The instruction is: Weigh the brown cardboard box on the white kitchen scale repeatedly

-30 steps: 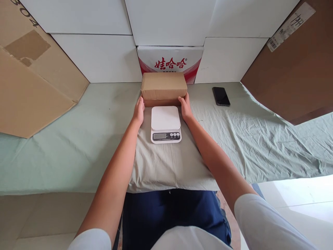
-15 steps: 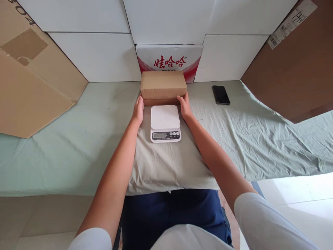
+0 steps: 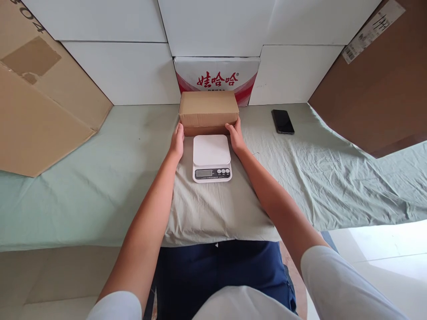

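A brown cardboard box (image 3: 209,103) sits on the cloth behind a white kitchen scale (image 3: 211,151). My left hand (image 3: 178,141) presses against the box's left side near its lower front corner, thumb at the front edge. On the opposite side my right hand (image 3: 235,137) grips the right lower corner, its thumb lying across the front face. The other fingers of both hands are mostly hidden behind the box's sides. The scale lies between my forearms, its plate bare and its display blank, with several round buttons beside the display.
A black phone (image 3: 283,121) lies on the green cloth (image 3: 140,146) to the right. Behind the box stands a white and red carton (image 3: 216,73) against white panels (image 3: 123,73). Large cardboard sheets flank the left (image 3: 50,115) and right (image 3: 373,89).
Almost nothing differs. The box and both hands stay in place, apart from a very slight shift of the right hand to the left.
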`<state>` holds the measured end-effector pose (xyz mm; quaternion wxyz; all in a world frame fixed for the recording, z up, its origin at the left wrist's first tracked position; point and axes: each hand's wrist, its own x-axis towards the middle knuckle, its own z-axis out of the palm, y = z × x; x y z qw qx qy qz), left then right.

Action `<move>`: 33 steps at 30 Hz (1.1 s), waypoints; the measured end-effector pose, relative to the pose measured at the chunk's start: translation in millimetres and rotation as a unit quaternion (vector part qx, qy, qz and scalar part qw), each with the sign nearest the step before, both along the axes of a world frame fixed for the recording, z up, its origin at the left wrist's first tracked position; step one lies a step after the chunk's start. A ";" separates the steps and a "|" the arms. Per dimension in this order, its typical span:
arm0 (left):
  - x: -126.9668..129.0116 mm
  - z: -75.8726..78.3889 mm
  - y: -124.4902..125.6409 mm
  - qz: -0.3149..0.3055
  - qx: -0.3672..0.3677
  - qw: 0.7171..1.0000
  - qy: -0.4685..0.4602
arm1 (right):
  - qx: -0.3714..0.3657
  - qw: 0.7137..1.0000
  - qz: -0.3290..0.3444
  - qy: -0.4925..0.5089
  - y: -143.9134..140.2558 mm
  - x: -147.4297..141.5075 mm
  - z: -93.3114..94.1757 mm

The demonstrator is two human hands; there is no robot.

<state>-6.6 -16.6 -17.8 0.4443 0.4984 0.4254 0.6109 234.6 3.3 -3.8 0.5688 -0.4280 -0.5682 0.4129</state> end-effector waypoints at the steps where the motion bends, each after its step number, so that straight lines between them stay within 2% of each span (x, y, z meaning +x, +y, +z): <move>1: 0.0 0.7 -0.9 0.003 0.000 1.000 0.001 | 0.002 1.000 0.003 -0.001 1.0 -0.3 0.0; 4: -1.4 7.1 -6.4 0.015 0.002 1.000 0.006 | 0.020 1.000 0.010 0.001 1.6 -1.7 6.6; 7: -5.0 20.6 -20.6 0.025 0.015 1.000 0.012 | 0.050 0.998 0.028 0.003 -8.8 -1.8 25.9; 12: -8.0 41.1 -76.5 0.007 0.058 0.998 0.035 | 0.088 0.995 0.042 -0.025 -64.5 5.7 58.3; 15: -4.1 41.8 -120.3 0.004 0.061 0.997 0.057 | 0.070 0.996 0.042 -0.024 -106.5 13.0 58.0; 19: 2.7 31.9 -160.6 0.003 0.051 0.996 0.067 | 0.049 0.998 0.040 -0.024 -142.6 19.1 40.3; 24: 4.9 21.8 -167.3 0.001 0.049 0.997 0.067 | 0.055 0.998 0.020 -0.009 -153.4 16.9 25.0; 33: 3.9 20.6 -158.5 -0.005 0.058 0.996 0.060 | 0.041 0.999 0.018 -0.008 -154.0 14.8 23.9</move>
